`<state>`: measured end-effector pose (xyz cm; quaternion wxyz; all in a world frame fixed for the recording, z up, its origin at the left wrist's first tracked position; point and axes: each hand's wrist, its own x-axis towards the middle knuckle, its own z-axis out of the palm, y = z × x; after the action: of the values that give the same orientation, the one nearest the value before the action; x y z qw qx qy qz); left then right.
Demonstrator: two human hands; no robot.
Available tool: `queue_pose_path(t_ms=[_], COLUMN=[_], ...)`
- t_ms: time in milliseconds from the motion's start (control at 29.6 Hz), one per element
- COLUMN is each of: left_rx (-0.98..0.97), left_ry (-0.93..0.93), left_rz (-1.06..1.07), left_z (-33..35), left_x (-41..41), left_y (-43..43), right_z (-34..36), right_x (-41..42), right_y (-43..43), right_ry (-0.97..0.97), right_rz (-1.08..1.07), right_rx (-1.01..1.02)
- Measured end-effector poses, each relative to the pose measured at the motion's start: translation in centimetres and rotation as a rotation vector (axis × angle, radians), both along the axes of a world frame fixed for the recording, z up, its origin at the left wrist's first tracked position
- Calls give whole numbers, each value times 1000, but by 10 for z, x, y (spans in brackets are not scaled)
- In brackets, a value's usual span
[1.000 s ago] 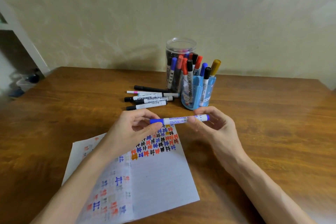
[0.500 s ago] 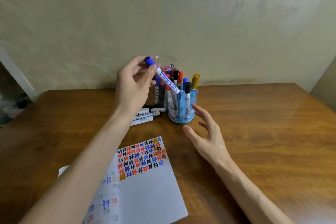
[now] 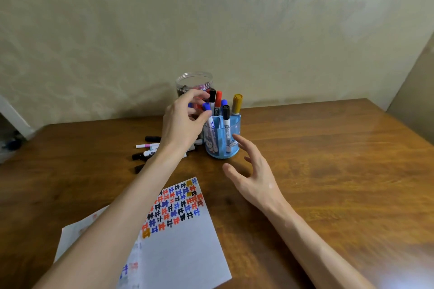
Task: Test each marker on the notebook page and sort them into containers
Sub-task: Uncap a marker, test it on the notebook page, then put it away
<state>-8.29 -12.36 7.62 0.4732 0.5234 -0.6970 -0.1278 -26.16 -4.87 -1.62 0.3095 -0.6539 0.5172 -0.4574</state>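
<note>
Where the view is nearest, a notebook page (image 3: pixel 183 253) lies on a wooden table (image 3: pixel 328 159), its upper corner packed with small test marks in blue, red, black and gold. Just beyond it, the right hand (image 3: pixel 253 178) hovers over the wood with fingers spread and relaxed, holding nothing. Its fingertips are near a blue pen holder (image 3: pixel 222 145) but apart from it.

The left forearm crosses above the page. The left hand (image 3: pixel 180 124) meets the holder's near-left compartment, thumb and curled fingers closed in a narrow pinch around the top of a blue-capped marker (image 3: pixel 206 107). That marker stands almost upright, its lower end already inside the compartment (so this one looks sorted, bar the letting go).

Such a marker is probably light and stiff, with a smooth plastic barrel that could slip. The safest hold is likely on the barrel just under the cap, since the cap alone might pull off.

Other markers with black, red, blue and gold caps stand in the holder. Left of it, several loose markers (image 3: pixel 146 146) lie flat, partly hidden by the wrist. Farthest back, against the wall, stands a clear plastic jar (image 3: pixel 193 78) with dark contents.
</note>
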Motion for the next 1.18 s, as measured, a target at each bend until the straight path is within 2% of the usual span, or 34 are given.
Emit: queue_pose_path(t_ms=[270, 371, 439, 607, 742, 945, 1046, 1181], left_rx=[1, 90, 179, 442, 458, 443, 442, 406], left_ry=[26, 8, -68, -418, -375, -152, -137, -136], left_rz=[12, 93, 183, 333, 320, 141, 16, -141], left_z=[-23, -44, -59, -84, -81, -62, -54, -56], left_x=[22, 56, 86, 120, 123, 112, 95, 74], left_y=[10, 17, 23, 34, 43, 72, 90, 109], right_z=[-3, -4, -5, -10, -10, -1, 10, 14], right_x=[-4, -4, -3, 1, 7, 26, 39, 50], right_y=[3, 4, 5, 7, 11, 15, 22, 34], right_ry=[10, 12, 20, 41, 30, 134, 14, -322], right_rz=[7, 8, 19, 41, 59, 87, 172, 225], right_rx=[5, 10, 6, 7, 15, 52, 98, 213])
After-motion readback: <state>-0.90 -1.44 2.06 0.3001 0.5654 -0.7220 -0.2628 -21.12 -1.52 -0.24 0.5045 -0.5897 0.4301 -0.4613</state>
